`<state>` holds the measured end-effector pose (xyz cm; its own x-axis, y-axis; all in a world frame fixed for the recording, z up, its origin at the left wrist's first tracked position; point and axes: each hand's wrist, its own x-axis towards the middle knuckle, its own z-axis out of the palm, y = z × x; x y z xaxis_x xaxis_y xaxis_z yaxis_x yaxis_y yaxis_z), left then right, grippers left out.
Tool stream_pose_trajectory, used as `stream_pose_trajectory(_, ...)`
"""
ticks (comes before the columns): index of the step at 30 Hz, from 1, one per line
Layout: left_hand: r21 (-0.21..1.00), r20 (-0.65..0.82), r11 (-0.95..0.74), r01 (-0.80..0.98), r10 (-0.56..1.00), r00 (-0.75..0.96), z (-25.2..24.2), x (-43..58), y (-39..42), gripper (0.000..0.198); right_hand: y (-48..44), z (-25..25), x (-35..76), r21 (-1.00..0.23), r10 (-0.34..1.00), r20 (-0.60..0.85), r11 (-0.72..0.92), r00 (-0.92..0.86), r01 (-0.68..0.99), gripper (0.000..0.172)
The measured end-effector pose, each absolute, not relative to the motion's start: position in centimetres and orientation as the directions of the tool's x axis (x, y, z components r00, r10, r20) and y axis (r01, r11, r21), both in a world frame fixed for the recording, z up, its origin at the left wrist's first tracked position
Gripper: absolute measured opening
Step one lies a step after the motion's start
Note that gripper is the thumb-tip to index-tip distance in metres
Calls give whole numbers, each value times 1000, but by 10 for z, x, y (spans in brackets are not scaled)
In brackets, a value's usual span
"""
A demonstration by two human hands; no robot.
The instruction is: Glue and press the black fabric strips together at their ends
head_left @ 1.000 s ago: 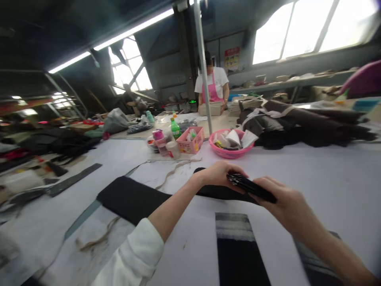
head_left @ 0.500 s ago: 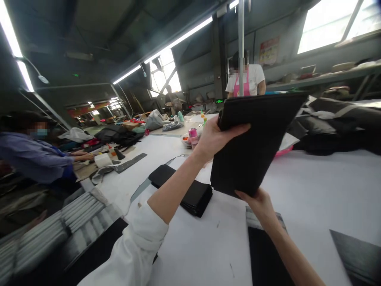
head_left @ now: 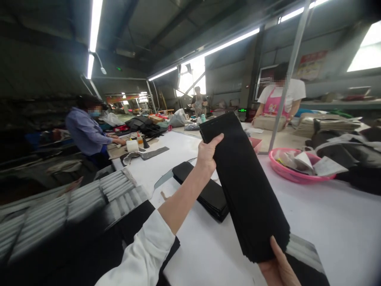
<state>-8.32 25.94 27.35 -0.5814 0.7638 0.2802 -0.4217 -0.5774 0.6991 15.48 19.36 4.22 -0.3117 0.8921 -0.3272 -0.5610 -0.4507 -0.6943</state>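
Note:
Between my hands is a stack of long black fabric panels [head_left: 248, 186], raised off the table and tilted, its upper end leaning left. My left hand [head_left: 208, 155] grips the upper left edge, thumb across the front face. At the lower end, my right hand [head_left: 278, 260] clasps the stack with its thumb on top; its other fingers are hidden beneath. Behind my left forearm lies a second stack of black panels [head_left: 212, 196] on the white table [head_left: 196, 238]. A black piece with a grey striped end [head_left: 306, 250] rests under my right hand.
A pink basket [head_left: 300, 178] with scraps stands at the right. Bundled grey striped pieces [head_left: 83, 202] lie at the left. One person [head_left: 86, 127] works on the left, another in a pink apron [head_left: 275, 103] across the table beside a metal pole [head_left: 287, 83]. Someone else stands farther back.
The held stack has swung from a broad, upright tilt to a long slant, its lower end now nearer me at the right. My right hand has moved down. The view has turned right.

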Motion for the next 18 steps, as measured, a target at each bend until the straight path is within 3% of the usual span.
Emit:
stream_pose_trajectory(5,684,210,-615,-392,681,-702,254,-133,257,39,214,55,128,-787,904,-339,-424,-261,-448,53)
stream_pose_trajectory(10,733,53,-576,-362,579,-814,217,-209,261,37,243,85,93,-842,931,-317,-363,-180,-399,67)
stream_pose_trajectory(15,816,-116,-425,-392,545,-831,169,-270,260,23,257,79,45,-880,943,-254,-317,-214,-353,68)
stream_pose_trajectory(18,863,-231,-276,-423,529,-817,135,-286,252,19,271,54,26,-949,956,-232,-263,-180,-173,62)
